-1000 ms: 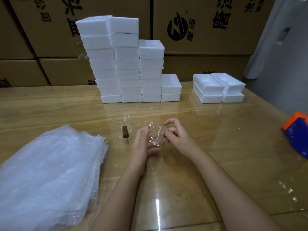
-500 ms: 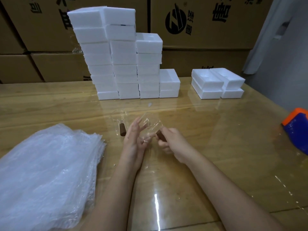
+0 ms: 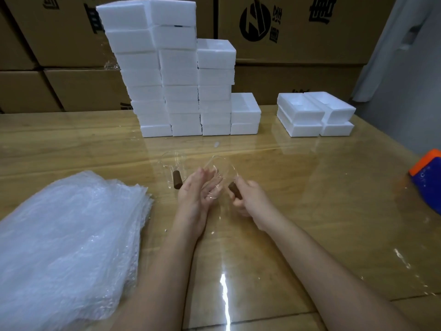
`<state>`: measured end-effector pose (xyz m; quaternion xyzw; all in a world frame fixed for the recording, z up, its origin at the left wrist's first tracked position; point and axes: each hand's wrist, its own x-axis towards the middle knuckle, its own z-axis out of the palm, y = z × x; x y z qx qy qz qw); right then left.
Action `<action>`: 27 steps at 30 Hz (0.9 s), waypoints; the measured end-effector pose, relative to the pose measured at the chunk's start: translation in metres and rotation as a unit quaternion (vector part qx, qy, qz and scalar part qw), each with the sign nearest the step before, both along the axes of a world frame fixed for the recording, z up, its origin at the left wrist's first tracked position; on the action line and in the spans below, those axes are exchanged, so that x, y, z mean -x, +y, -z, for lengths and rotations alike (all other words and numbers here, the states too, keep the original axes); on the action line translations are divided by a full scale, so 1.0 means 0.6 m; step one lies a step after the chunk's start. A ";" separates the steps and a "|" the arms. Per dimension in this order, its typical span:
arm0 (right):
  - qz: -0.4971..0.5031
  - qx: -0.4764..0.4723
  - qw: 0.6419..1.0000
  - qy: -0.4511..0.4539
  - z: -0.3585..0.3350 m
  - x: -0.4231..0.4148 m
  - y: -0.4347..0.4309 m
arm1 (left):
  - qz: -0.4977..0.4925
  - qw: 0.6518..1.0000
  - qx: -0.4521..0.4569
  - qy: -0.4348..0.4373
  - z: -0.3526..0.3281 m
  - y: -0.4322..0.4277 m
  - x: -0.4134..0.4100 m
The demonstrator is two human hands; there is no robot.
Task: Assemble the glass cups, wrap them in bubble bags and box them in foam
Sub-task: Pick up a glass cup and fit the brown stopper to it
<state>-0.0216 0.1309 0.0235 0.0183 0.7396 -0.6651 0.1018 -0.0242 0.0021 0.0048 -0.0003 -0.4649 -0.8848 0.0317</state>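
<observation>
Brown corrugated cartons (image 3: 298, 27) are stacked behind a glossy, varnished wooden table (image 3: 310, 211); a slumped pile of crinkled, translucent bubble bags (image 3: 66, 247) is spread at its left; white matte foam boxes (image 3: 176, 75) are piled in 4 stepped columns at the back, with 2 open foam trays (image 3: 315, 115) to their right; a clear cylindrical glass cup (image 3: 220, 173) is cradled, tilted, above the table's centre on the flat, straight-fingered left hand (image 3: 195, 199); its stubby brown handle (image 3: 233, 188) is gripped by the curled right hand (image 3: 250, 199); a 2nd cup (image 3: 171, 166) is set just beside the left hand.

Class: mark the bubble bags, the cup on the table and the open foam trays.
bubble bags (image 3: 66, 235): head view, pile's middle.
cup on the table (image 3: 170, 167): head view, clear wall.
foam trays (image 3: 305, 120): head view, front wall.
</observation>
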 end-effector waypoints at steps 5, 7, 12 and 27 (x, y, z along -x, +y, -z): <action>0.139 -0.331 0.903 0.236 0.011 -0.004 0.010 | -0.067 0.995 0.079 -0.013 0.002 0.018 -0.009; 0.169 -0.409 0.828 0.344 0.011 -0.009 0.008 | -0.090 0.992 0.087 -0.023 0.000 0.022 -0.009; 0.113 -0.442 0.735 0.501 0.005 -0.018 -0.003 | -0.085 0.995 0.028 -0.036 0.002 0.012 0.002; -0.029 0.167 0.977 -0.128 0.002 -0.030 -0.037 | 0.038 0.975 -0.205 -0.075 0.000 0.004 0.001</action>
